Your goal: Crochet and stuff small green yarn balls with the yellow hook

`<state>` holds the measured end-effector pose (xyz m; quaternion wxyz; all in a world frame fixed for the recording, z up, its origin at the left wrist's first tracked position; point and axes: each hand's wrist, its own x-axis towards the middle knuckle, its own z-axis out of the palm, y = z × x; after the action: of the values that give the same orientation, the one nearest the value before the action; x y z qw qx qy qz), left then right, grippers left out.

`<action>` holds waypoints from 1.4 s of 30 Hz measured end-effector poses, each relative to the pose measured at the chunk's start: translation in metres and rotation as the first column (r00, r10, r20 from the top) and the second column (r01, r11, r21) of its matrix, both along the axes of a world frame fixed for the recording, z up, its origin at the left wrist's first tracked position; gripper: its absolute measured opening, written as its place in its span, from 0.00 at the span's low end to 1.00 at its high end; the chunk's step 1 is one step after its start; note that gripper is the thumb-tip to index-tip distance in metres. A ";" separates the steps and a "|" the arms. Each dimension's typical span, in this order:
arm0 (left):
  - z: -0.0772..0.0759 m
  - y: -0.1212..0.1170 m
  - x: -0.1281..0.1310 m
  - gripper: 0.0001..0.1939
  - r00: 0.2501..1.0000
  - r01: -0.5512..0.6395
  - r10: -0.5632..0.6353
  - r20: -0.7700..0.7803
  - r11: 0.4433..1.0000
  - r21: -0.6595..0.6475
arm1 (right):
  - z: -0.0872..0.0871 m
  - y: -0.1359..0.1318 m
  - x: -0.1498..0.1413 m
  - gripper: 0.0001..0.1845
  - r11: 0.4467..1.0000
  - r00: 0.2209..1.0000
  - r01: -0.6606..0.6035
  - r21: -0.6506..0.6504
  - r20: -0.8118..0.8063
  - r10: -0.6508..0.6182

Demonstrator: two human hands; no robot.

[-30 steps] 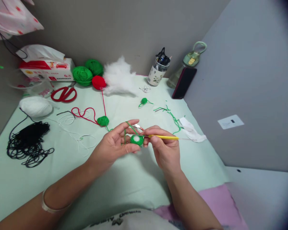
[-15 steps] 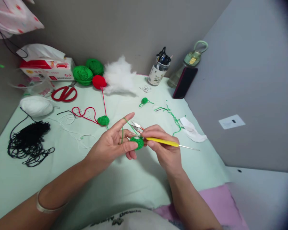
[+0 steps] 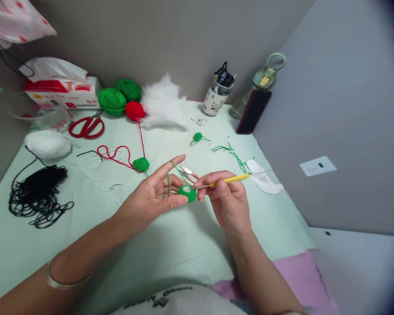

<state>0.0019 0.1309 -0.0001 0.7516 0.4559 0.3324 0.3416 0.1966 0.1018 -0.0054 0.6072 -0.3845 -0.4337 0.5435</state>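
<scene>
My piece [image 3: 191,196]: green, white centre. My hook [image 3: 235,178]: yellow handle, silvery ends. My strand [image 3: 168,183]: green. Big balls [image 3: 112,101]: both green. Small ball [image 3: 141,165]: green. Red ball [image 3: 135,111], plain. White: fluff [image 3: 164,103], skein [image 3: 47,144]. Black: heap [image 3: 37,188]. Scissors [image 3: 96,127]: red handles. Tissues [image 3: 82,94]: red/white pack. Jar [image 3: 214,101]: pale label, plant print. Bottle [image 3: 241,106]: greenish, yellow clasp. Phone [image 3: 254,111]: black, dark-red edge. Tablecloth [image 3: 170,142]: pale mint, plain. Hanging cloth [image 3: 19,22]: pinkish-white, red spots. Wall [image 3: 184,39]: grey.
</scene>
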 end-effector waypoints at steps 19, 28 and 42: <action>0.003 0.000 0.001 0.37 1.000 -0.015 0.015 -0.012 1.000 0.002 | 0.005 -0.003 0.011 0.13 0.997 0.993 -0.056 0.058 0.110 0.049; 0.005 0.002 0.000 0.36 0.996 -0.032 0.037 -0.078 0.997 0.066 | 0.003 -0.004 0.005 0.10 0.994 0.994 -0.040 0.105 0.101 0.029; 0.007 -0.001 0.002 0.37 0.972 -0.118 0.137 -0.192 0.987 0.110 | -0.002 -0.005 0.006 0.11 0.892 0.901 -0.065 0.446 0.411 -0.139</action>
<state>0.0040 0.1302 0.0065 0.6678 0.5017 0.4175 0.3578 0.2022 0.0968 -0.0075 0.5786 -0.3527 -0.6634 0.3175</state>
